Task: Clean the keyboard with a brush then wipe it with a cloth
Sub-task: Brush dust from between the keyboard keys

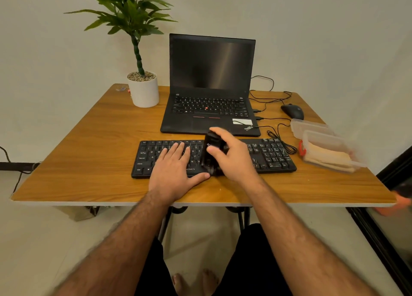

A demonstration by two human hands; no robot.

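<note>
1. The keyboard lies near the front edge of the tabletop.
2. Behind the keyboard: an open laptop, screen dark. Behind-left: a potted plant.
3. Right of the keyboard: a mouse, tangled cables and a clear container holding a folded cloth.
4. The left hand rests flat on the keys, fingers straight.
5. The right hand holds a black brush, fingers curled around it, bristles on the keyboard's front edge.
6. The tabletop is wood-grain; a pale wall stands behind.
</note>
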